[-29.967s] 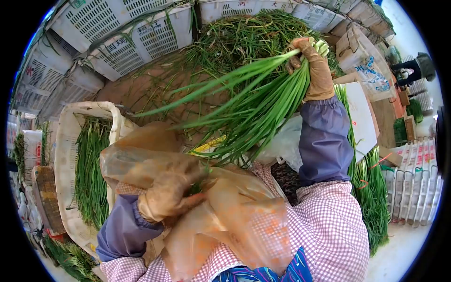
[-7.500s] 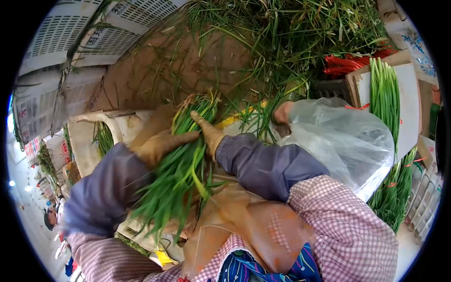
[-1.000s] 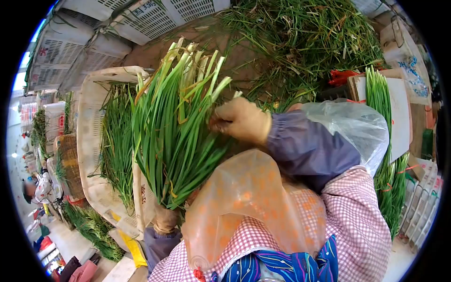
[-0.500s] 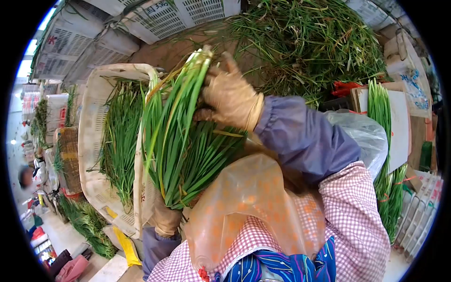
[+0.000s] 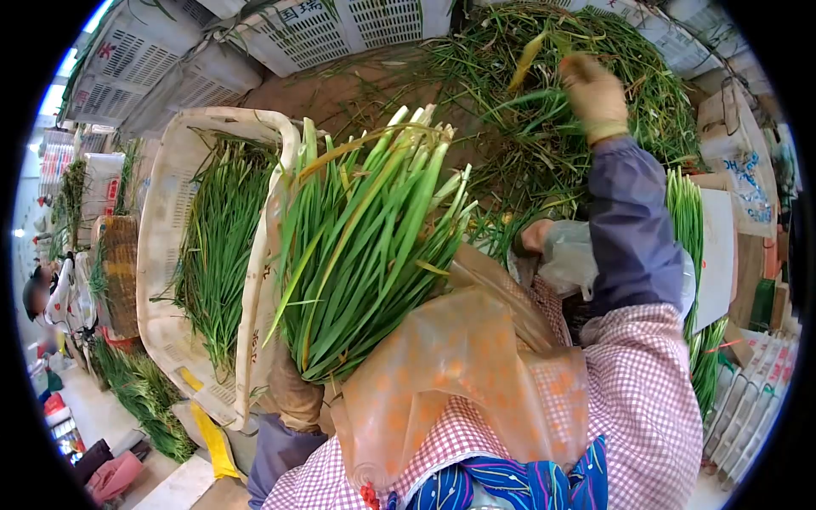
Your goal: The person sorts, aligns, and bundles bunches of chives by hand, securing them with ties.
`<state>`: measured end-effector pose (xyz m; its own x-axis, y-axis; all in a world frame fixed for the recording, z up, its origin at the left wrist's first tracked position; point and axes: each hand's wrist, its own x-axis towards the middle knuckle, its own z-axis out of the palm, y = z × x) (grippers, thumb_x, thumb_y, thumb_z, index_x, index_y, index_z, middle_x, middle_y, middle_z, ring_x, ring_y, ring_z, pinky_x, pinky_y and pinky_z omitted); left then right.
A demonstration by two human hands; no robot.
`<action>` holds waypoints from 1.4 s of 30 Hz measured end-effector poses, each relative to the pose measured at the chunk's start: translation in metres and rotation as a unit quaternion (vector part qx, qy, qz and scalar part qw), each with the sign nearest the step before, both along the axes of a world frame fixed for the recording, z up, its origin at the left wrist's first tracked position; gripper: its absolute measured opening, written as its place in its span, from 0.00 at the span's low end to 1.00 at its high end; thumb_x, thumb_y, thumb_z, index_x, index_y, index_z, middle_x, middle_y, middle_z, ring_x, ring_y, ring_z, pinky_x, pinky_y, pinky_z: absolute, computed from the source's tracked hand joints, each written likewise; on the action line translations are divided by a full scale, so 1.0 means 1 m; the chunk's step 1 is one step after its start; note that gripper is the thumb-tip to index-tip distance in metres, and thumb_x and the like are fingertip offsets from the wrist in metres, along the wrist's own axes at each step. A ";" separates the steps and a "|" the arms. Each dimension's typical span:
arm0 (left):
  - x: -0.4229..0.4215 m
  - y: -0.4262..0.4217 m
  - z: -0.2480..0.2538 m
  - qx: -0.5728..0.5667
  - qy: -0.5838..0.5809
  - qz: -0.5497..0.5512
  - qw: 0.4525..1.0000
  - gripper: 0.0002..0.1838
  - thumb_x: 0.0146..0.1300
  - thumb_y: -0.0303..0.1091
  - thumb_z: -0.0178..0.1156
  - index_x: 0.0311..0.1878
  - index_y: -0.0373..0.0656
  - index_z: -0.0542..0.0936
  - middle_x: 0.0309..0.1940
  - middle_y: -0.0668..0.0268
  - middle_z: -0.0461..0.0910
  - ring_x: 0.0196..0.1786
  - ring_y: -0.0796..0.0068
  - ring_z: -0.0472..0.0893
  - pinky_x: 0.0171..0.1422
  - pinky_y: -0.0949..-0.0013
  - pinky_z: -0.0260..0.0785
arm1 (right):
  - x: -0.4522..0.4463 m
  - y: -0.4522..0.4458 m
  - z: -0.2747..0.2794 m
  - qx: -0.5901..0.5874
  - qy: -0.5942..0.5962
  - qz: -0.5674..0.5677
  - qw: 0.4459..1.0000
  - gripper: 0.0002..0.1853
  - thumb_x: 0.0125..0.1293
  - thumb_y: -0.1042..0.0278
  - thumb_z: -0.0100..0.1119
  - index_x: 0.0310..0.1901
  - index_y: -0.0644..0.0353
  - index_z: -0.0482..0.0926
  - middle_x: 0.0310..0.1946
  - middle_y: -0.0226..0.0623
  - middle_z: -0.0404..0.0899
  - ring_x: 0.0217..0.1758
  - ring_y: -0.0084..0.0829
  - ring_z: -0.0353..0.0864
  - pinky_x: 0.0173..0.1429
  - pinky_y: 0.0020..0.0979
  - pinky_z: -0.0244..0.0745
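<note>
A thick bunch of garlic chives, pale stem ends pointing up and away, lies across my lap beside the crate. My gloved left hand supports it from below on the near left, its fingers hidden under the leaves. Out to the far right, my gloved right hand is over a heap of loose trimmings, slightly blurred. Its fingers look pinched on a few loose leaves, and a yellowed leaf hangs in the air just left of it.
A white plastic crate with more chives stands at my left. Printed crates line the back. At the right, tied chives lie by a white board. An orange-dotted plastic apron covers my lap.
My right hand has swung from the bunch's stem ends out to the right, over the trimmings, with loose leaves. The bunch now lies more spread and further right.
</note>
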<state>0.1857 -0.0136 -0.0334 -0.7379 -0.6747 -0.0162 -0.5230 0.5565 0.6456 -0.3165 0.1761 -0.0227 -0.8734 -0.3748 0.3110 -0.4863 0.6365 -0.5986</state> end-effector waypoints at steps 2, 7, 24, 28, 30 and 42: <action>-0.015 0.003 0.019 -0.026 -0.005 -0.015 1.000 0.33 0.53 0.29 0.64 0.63 0.42 0.65 0.46 0.53 0.79 0.46 0.53 0.80 0.47 0.62 0.72 | 0.020 -0.014 0.003 0.203 0.045 0.088 0.974 0.26 0.59 0.50 0.61 0.56 0.53 0.74 0.53 0.45 0.75 0.55 0.40 0.75 0.57 0.37 0.71; -0.003 -0.006 0.013 -0.093 -0.033 -0.090 0.991 0.35 0.53 0.27 0.63 0.65 0.42 0.63 0.47 0.53 0.78 0.47 0.52 0.80 0.47 0.61 0.73 | 0.121 -0.084 0.034 0.144 0.010 0.417 0.897 0.24 0.58 0.52 0.61 0.53 0.54 0.76 0.51 0.45 0.75 0.60 0.39 0.71 0.70 0.46 0.53; -0.010 -0.002 0.026 -0.041 -0.077 -0.065 0.994 0.27 0.55 0.24 0.57 0.61 0.38 0.67 0.48 0.51 0.78 0.49 0.54 0.80 0.50 0.63 0.72 | 0.137 -0.077 0.043 -0.018 0.036 0.519 0.854 0.18 0.55 0.53 0.64 0.42 0.57 0.80 0.42 0.37 0.78 0.48 0.37 0.75 0.56 0.41 0.67; -0.012 0.000 0.037 -0.078 -0.091 -0.080 0.990 0.38 0.55 0.26 0.59 0.69 0.40 0.55 0.54 0.49 0.75 0.54 0.54 0.77 0.55 0.61 0.70 | 0.202 -0.101 0.020 -0.030 0.097 0.564 0.819 0.16 0.55 0.55 0.63 0.41 0.55 0.78 0.44 0.40 0.75 0.54 0.44 0.70 0.62 0.53 0.56; -0.007 0.001 0.040 -0.081 -0.095 -0.056 0.991 0.38 0.54 0.25 0.60 0.68 0.42 0.57 0.55 0.50 0.74 0.56 0.54 0.76 0.56 0.62 0.69 | 0.211 -0.108 0.016 -0.080 0.100 0.601 0.789 0.12 0.56 0.62 0.62 0.41 0.53 0.77 0.43 0.41 0.75 0.50 0.44 0.73 0.57 0.49 0.62; -0.022 0.011 0.026 0.227 0.080 -0.001 0.971 0.26 0.69 0.36 0.46 0.68 0.40 0.57 0.58 0.53 0.71 0.58 0.62 0.74 0.61 0.63 0.68 | 0.086 -0.043 0.075 -0.441 -0.487 0.308 0.689 0.09 0.68 0.63 0.50 0.35 0.57 0.77 0.15 0.25 0.66 0.16 0.18 0.64 0.20 0.22 0.61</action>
